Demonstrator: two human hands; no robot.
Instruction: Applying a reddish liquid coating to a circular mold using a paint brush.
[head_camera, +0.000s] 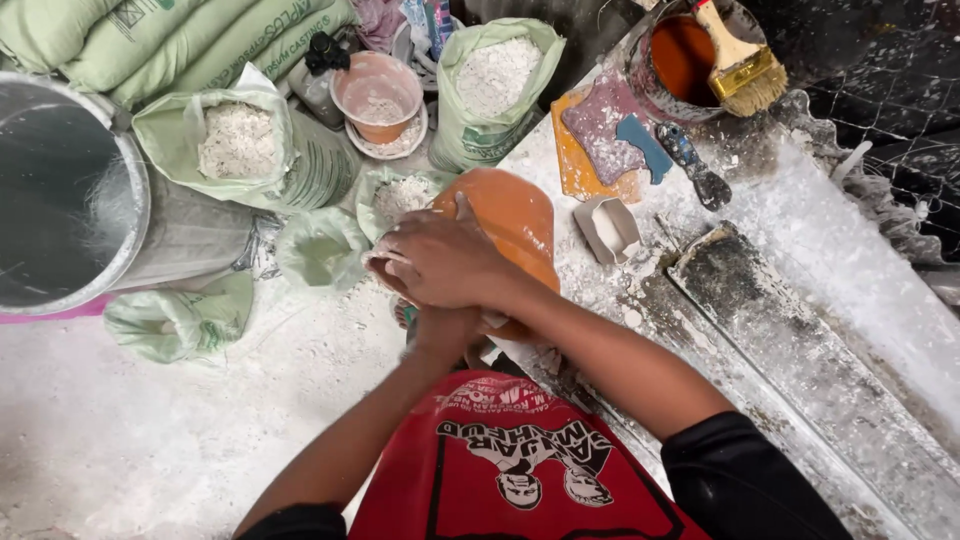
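Left hand (447, 330): nearest the camera, under the right hand, gripping the near end of the orange mould; whether its fingers are spread or closed cannot be told.
Right hand (440, 262): palm down on the orange mould, fingers pressed together, wet white plaster at the fingertips.
Orange mould (515, 222): at the powder-covered workbench's (800, 230) near left edge.
White cutter (607, 228): just right of the mould.
Open plaster sack (238, 145): well left of the mould, on the floor.
Paintbrush (742, 62): far beyond the mould, resting on a tin.
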